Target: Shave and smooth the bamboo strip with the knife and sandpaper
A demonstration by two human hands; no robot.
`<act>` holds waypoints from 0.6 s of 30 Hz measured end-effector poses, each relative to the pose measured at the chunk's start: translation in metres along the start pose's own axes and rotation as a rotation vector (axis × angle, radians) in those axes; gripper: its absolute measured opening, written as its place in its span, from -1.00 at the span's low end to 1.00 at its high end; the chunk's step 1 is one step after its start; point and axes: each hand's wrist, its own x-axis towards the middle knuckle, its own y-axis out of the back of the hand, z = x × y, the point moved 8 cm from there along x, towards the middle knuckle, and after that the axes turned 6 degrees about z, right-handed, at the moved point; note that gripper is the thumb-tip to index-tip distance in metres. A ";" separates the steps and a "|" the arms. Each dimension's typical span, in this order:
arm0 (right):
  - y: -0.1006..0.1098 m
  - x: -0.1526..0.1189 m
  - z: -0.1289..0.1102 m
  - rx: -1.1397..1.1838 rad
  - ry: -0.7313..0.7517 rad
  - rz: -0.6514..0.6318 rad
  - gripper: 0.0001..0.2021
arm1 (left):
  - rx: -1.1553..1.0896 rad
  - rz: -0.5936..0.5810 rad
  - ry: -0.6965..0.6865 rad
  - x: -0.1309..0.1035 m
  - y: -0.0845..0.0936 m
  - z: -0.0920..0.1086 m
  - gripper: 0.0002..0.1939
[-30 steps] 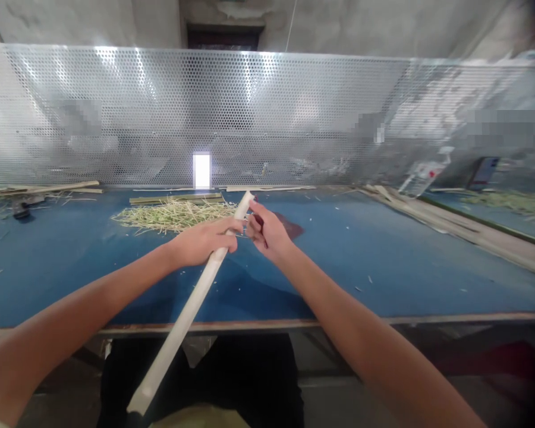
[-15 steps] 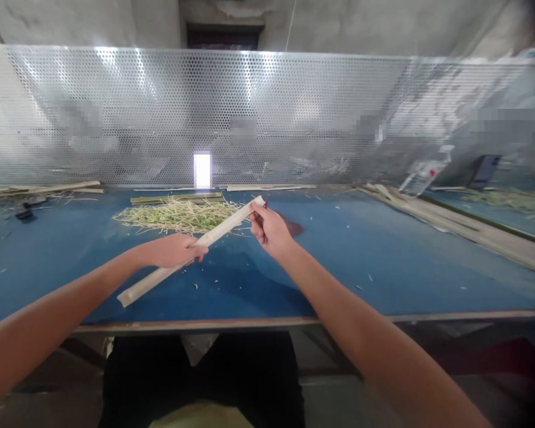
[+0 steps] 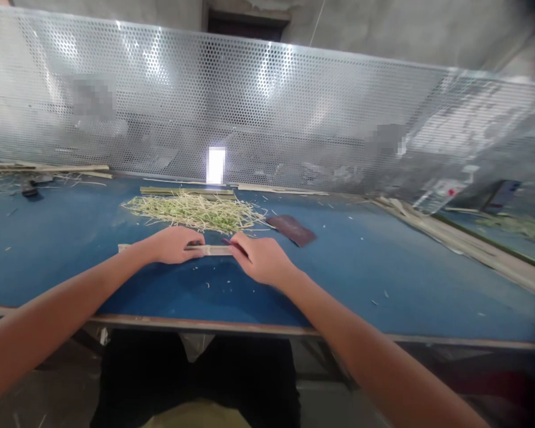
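Two bare hands rest on a blue worktable (image 3: 383, 261), both on one pale peeled stick (image 3: 211, 250) that lies flat on the tabletop, running left to right just in front of the person. Left hand (image 3: 172, 244) lies palm down over the stick's left half; fingers pressed together and curled over the wood, pinning it to the surface. The stick's left end (image 3: 123, 247) pokes out past the wrist. Right hand (image 3: 261, 260) covers the stick's right end, fingers bunched close and pinching a thin dark red tool (image 3: 232, 244), whose tip points left onto the stick between the two hands. What kind of tool it is, too small to tell.

Just behind the stick, a loose heap of pale green shavings (image 3: 196, 212) spreads over the table. Behind the heap, a flat strip of wood (image 3: 185, 191) lies along the foot of the screen. A dark brown flat patch (image 3: 291, 229) lies to the right of the shavings, near the right hand but apart from it. Small chips are scattered over the blue surface.

Perforated metal screen (image 3: 267, 113) stands upright along the far edge of the table. More long strips (image 3: 49, 169) lie at the far left. A long plank (image 3: 463, 246) runs at a slant on the right side.
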 end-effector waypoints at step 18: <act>-0.031 0.003 -0.006 -0.403 0.103 -0.231 -0.51 | -0.083 -0.039 0.013 -0.002 0.005 0.002 -0.74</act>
